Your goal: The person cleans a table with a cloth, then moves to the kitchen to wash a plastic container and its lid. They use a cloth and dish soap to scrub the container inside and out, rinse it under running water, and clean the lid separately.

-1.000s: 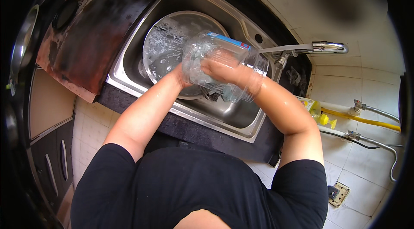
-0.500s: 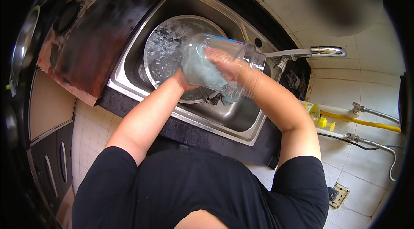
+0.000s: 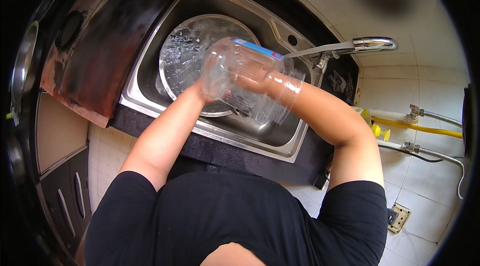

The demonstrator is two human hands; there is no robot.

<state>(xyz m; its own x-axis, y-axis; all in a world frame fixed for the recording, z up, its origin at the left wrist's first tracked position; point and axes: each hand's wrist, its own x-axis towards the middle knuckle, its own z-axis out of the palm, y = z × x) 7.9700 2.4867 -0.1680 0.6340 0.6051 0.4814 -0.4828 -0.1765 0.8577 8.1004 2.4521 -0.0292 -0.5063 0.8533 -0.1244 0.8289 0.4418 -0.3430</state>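
Note:
Over the sink, a large clear plastic jar [image 3: 215, 68] with a blue label strip lies tilted on its side. My left hand [image 3: 207, 93] supports its closed end from below, mostly behind the plastic. Through the jar's mouth goes my right forearm, and my right hand [image 3: 250, 77] is inside, seen blurred through the wall. Its fingers are not clear, and no cloth can be made out in it. Beneath the jar, a round metal basin [image 3: 167, 73] with sudsy water sits in the steel sink [image 3: 265, 138].
Water streams from the chrome tap [image 3: 375, 44] at the right toward the jar. A dark, worn counter panel [image 3: 105, 41] adjoins the sink's left. Yellow and braided hoses [image 3: 425, 125] run along the tiled wall. A socket box [image 3: 399, 217] is low on the right.
The jar has turned slightly and shifted a little to the left. The blue-green cloth seen inside it earlier no longer shows. My right arm stays inside the jar.

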